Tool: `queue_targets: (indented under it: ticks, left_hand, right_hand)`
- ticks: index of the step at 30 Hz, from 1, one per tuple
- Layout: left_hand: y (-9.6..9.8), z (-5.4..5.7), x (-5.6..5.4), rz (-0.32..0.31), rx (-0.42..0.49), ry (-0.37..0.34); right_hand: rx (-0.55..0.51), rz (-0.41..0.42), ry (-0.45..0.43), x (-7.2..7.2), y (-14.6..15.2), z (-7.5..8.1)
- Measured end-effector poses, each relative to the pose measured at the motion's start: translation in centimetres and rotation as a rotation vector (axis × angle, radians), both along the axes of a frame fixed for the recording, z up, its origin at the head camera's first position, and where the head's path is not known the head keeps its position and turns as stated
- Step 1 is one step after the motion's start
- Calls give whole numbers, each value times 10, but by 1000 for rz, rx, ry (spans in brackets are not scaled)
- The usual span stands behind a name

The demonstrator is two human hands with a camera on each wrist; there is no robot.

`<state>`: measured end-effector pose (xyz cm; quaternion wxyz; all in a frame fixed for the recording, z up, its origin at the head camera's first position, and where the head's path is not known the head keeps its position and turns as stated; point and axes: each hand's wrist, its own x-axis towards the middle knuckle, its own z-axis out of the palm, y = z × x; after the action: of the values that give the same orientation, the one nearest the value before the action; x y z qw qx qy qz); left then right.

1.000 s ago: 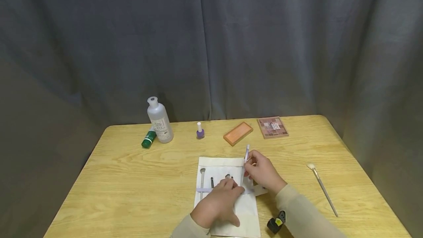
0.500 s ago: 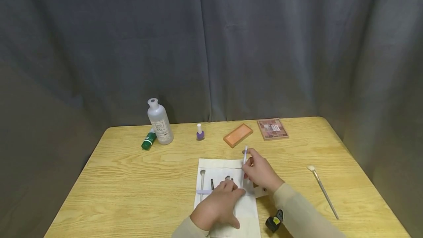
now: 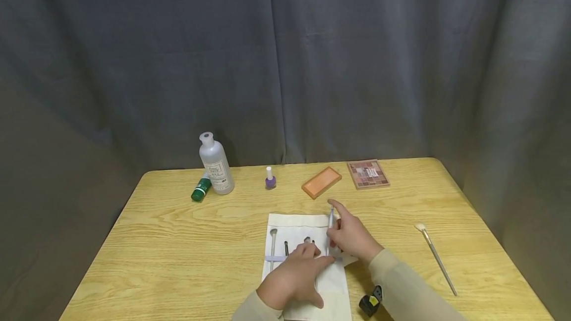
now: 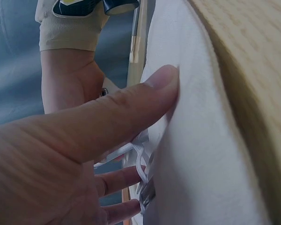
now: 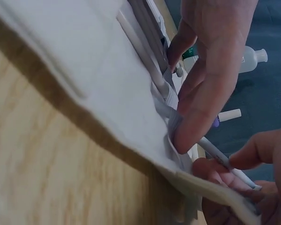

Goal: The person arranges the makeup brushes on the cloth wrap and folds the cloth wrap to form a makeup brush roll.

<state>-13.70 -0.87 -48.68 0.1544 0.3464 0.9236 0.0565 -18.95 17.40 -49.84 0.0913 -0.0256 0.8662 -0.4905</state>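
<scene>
A white cloth brush roll point(image 3: 332, 298) lies at the near middle of the table, with a pale elastic band point(image 3: 275, 258) across it. My left hand point(image 3: 294, 275) rests on the roll, fingertips at the band, which the right wrist view shows bunched under a finger. My right hand point(image 3: 354, 236) holds a slim white pen-like stick point(image 3: 330, 221) by the roll's right side, forefinger at its upper end. The stick's lower end reaches the band near my left fingers. A grey-headed makeup brush point(image 3: 273, 244) and a dark brush point(image 3: 286, 248) sit under the band; others are partly hidden.
A pale-tipped brush point(image 3: 436, 259) lies at the right. Along the back are a clear bottle point(image 3: 216, 167), a green tube point(image 3: 201, 189), purple nail polish point(image 3: 270, 181), an orange case point(image 3: 321, 183) and an eyeshadow palette point(image 3: 368, 174). A grey curtain point(image 3: 285, 63) hangs behind.
The white stick has slid down toward the band. My right forefinger has extended to its upper end. My left hand has stayed nearly still on the roll.
</scene>
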Motion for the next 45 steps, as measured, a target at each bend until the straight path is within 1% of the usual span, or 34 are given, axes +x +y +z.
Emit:
queue_targets:
  ticks: [7,12,20,26,33,38,45]
  left_hand:
    - [1,3,1,6,-1,5]
    - [1,3,2,7,7,2]
    - [0,4,1,13,15,-9]
    - [0,4,0,12,12,-7]
    - [1,4,1,5,5,1]
    - [2,4,0,1,-12,2]
    - [1,4,0,2,-12,-13]
  right_hand:
    - [42,22,-18,5,-3,-6]
    - [47,18,-39,8,-4,-6]
    - [61,26,-54,8,-6,-7]
    - [63,48,-68,8,-6,-8]
    - [61,54,-77,10,-4,-9]
    - [66,98,-46,11,-2,-10]
    - [92,175,-9,10,1,-12]
